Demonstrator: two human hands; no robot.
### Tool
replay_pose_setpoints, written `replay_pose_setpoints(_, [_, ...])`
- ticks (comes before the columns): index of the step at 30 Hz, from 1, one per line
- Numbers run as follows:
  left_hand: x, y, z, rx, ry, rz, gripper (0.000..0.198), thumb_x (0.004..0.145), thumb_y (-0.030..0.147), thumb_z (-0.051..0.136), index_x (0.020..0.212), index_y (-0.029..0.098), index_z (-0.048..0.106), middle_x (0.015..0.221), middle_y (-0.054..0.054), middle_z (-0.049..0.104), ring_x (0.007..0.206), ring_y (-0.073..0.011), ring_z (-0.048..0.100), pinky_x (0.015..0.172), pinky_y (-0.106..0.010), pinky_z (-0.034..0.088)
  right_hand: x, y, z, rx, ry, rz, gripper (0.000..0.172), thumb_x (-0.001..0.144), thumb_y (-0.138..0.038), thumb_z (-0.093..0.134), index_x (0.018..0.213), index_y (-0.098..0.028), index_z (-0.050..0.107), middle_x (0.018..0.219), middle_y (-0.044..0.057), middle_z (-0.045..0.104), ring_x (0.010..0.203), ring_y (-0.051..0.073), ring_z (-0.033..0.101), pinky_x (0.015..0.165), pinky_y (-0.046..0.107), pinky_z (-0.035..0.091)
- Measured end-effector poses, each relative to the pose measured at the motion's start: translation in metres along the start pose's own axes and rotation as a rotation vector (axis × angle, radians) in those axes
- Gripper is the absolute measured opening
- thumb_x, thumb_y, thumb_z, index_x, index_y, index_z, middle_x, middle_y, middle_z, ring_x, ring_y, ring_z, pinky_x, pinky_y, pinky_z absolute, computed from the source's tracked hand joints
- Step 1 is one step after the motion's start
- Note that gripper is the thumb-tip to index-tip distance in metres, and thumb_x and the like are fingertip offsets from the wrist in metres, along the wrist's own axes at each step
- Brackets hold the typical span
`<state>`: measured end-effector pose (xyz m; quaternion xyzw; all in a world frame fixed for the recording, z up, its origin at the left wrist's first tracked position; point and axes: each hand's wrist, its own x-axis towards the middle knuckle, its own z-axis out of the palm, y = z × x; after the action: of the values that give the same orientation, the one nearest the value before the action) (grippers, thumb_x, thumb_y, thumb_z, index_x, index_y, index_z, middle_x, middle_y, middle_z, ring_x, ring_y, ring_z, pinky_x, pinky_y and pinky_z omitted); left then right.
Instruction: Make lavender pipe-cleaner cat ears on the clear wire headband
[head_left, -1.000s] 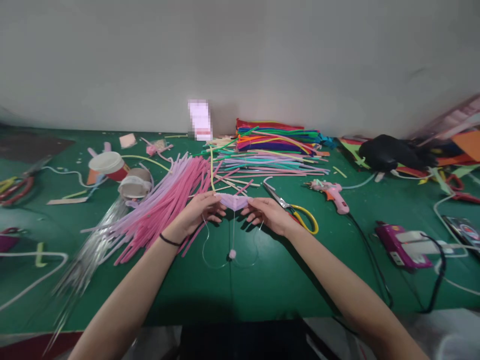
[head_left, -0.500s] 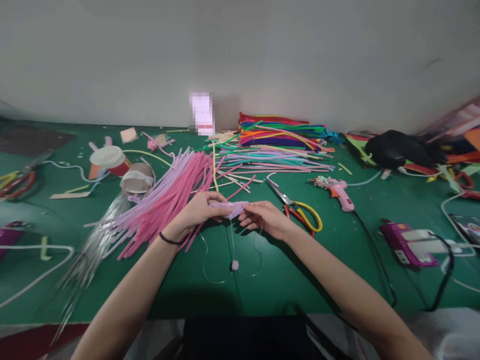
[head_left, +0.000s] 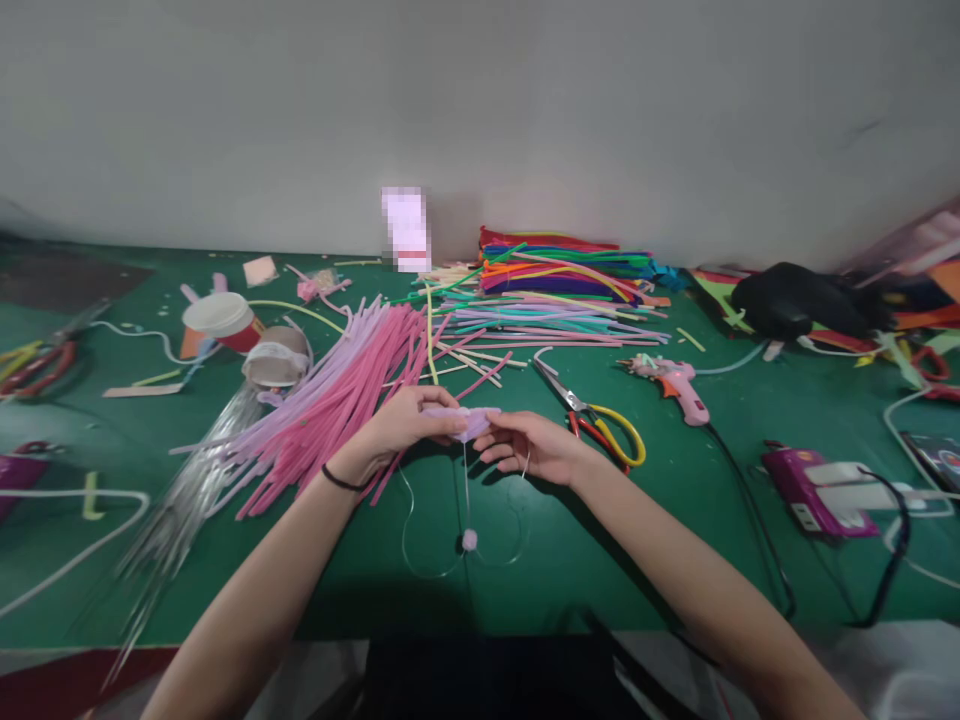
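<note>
Both hands meet over the green table (head_left: 525, 580) and pinch a small lilac fuzzy piece (head_left: 466, 420) between them. My left hand (head_left: 401, 425) grips its left end, my right hand (head_left: 525, 445) its right end, fingers curled. Thin clear wire loops (head_left: 420, 530) hang from the piece, and a small pink pompom (head_left: 469, 540) dangles below on a thread. A black band sits on my left wrist. A fan of pink and lilac pipe cleaners (head_left: 330, 405) lies just left of my left hand.
Yellow-handled scissors (head_left: 600, 425) and a pink glue gun (head_left: 675, 385) lie to the right, then a purple device (head_left: 814, 485) with cables. A stack of coloured pipe cleaners (head_left: 555, 275) sits by the wall. Paper cups (head_left: 221, 325) and silver strands (head_left: 172, 510) are on the left.
The hands have drawn closer together, folding the lilac piece narrower. The pompom hangs slightly lower. The view shifted a little.
</note>
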<state>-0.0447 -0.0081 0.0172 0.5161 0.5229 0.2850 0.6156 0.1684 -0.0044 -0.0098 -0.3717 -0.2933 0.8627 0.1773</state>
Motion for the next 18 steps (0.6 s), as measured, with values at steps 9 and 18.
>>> replay_pose_setpoints(9, [0.003,-0.005,-0.001,-0.008,-0.086,-0.051,0.038,0.066,0.036,0.078,0.091,0.013,0.061,0.073,-0.004,0.068,0.066,-0.0149,0.067,0.066,-0.028,0.056,-0.009,-0.007,-0.002,-0.469,0.146,-0.341,0.041,0.075,-0.033,0.073,0.111,-0.016,0.060,0.104,0.010,0.067,0.071,0.013,0.067,0.061,0.024,0.056])
replay_pose_setpoints(18, [0.005,-0.006,-0.003,-0.097,-0.204,-0.059,0.044,0.080,0.052,0.060,0.105,0.016,0.060,0.089,-0.008,0.069,0.076,-0.0192,0.070,0.066,-0.029,0.057,-0.014,-0.006,0.004,-1.191,0.237,-0.788,0.047,0.072,-0.030,0.075,0.117,-0.026,0.061,0.109,0.006,0.066,0.095,0.021,0.060,0.085,0.036,0.046])
